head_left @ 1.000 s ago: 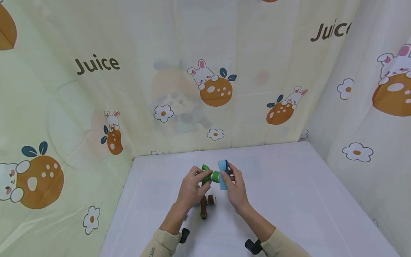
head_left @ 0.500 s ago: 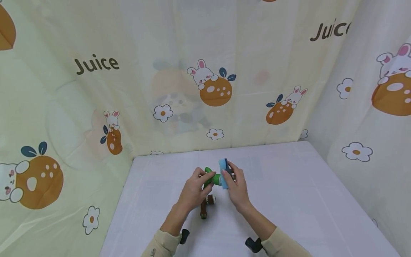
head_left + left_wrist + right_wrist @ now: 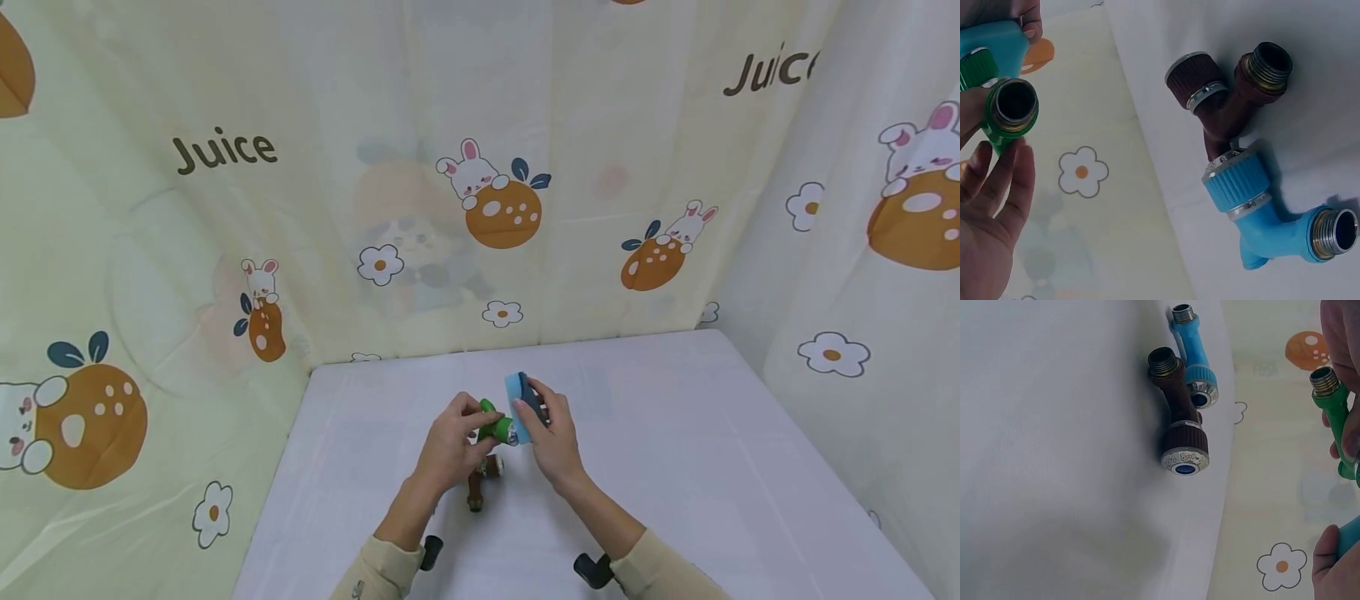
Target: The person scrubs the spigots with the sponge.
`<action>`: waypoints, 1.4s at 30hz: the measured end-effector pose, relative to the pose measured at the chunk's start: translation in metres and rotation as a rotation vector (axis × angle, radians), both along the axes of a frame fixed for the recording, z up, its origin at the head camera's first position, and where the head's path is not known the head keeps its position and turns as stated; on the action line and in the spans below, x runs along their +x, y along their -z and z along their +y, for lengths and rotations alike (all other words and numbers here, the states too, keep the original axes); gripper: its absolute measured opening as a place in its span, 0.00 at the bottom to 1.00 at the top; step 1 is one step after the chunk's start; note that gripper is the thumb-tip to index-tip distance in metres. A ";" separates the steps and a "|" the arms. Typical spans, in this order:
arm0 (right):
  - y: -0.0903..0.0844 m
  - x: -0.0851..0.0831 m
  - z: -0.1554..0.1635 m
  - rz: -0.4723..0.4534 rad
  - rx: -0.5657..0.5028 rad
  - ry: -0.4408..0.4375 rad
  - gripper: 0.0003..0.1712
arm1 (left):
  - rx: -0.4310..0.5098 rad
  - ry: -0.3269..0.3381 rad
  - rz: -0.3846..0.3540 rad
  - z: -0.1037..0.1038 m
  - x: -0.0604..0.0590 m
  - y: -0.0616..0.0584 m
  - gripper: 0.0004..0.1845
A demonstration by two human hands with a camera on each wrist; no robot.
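My left hand (image 3: 448,446) pinches a green angle valve (image 3: 503,431) with a threaded metal outlet, raised above the table. My right hand (image 3: 557,440) grips a block with a light blue face (image 3: 517,404) and a dark blue back, perhaps a sponge or brush. The block stands close against the valve's ribbed knob end; whether they touch I cannot tell. Below the hands lie a brown angle valve (image 3: 1225,115) and a light blue angle valve (image 3: 1250,206) on the white tabletop. In the head view the left hand hides the light blue valve.
The white table (image 3: 637,400) meets a printed curtain (image 3: 585,275) at its back edge and left side. Black devices (image 3: 594,573) sit at both wrists, over the beige sleeves (image 3: 667,573).
The green valve has tipped so its knob end points lower and more toward the camera. The block has turned and shifted slightly left, showing more dark blue back. Both grips are kept.
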State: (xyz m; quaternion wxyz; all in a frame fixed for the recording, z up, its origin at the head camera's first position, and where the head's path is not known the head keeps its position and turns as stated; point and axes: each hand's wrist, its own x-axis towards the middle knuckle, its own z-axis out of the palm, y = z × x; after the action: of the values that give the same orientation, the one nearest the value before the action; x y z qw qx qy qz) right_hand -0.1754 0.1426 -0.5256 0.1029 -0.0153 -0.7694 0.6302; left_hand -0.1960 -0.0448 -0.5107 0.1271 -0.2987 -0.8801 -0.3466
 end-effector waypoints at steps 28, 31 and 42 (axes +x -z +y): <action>0.013 -0.005 0.014 -0.054 0.035 0.065 0.35 | 0.008 0.128 0.092 -0.002 0.000 0.011 0.15; 0.017 -0.005 0.019 -0.063 0.038 0.080 0.36 | 0.025 0.128 0.086 -0.002 0.000 0.016 0.16; 0.038 -0.008 0.036 -0.112 0.101 0.137 0.40 | 0.015 0.138 0.063 0.011 0.000 0.048 0.14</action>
State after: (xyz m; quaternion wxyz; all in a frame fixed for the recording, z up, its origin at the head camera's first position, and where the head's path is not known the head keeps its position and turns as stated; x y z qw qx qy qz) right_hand -0.1829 0.1787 -0.5634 0.1034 -0.0979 -0.8020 0.5802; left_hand -0.1964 -0.0338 -0.5586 0.1326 -0.3682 -0.8505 -0.3516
